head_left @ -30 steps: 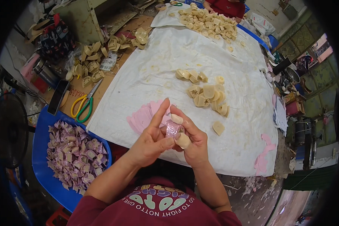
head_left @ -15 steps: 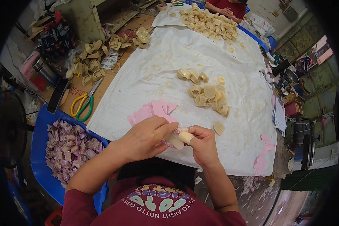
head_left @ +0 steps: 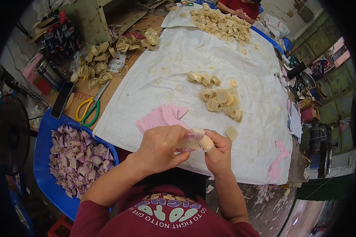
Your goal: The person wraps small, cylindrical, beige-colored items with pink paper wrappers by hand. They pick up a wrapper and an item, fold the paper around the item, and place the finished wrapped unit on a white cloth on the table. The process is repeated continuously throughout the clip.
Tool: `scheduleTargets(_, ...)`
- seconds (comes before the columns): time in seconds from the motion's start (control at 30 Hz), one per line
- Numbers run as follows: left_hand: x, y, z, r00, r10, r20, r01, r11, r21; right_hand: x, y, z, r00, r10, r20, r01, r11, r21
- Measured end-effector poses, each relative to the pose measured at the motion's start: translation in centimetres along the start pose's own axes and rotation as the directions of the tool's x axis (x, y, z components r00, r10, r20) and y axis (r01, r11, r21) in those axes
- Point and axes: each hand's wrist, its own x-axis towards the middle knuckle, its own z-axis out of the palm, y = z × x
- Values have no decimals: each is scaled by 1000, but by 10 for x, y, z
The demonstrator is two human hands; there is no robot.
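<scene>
Just over the near edge of the white-sheeted table, I hold a small cream block [head_left: 188,145] with a glittery pink-purple strip around its side. My left hand [head_left: 159,145] is closed on its left end, fingers bent. From the other side, my right hand [head_left: 219,153] pinches it between thumb and forefinger, both wearing cream finger covers. The fingers hide part of the block. Just beyond my left hand lies a fan of pink strips [head_left: 161,117]. Bare cream blocks [head_left: 222,96] sit in a loose group farther off, and a single block [head_left: 231,133] lies near my right hand.
At the left, a blue tub [head_left: 43,170] holds many purple-wrapped blocks [head_left: 81,158]. Scissors [head_left: 91,108] and a phone [head_left: 62,98] lie on cardboard. A big pile of blocks [head_left: 221,25] is at the far end, near another person [head_left: 241,10]. Pink scraps [head_left: 279,160] lie at the right.
The block has tilted between my fingers, and my right thumb has shifted a little to the right along it. Both hands still hold it. The whole view has shifted slightly.
</scene>
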Motion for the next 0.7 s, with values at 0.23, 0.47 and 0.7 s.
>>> scheduleTargets(0.23, -2, 4, 22, 974, -150, -169, 135, 986, -95, 5, -3, 4, 993, 114, -34, -110, 989, 103)
scheduleTargets(0.47, 2, 3, 31, 923, -317, -218, 275, 940, -203, 4, 6, 13, 986, 136, -93, -129, 989, 74)
scheduleTargets(0.7, -3, -3, 34, 932, -307, -191, 285, 949, -135, 5, -3, 23, 997, 60, -55, -71, 972, -225)
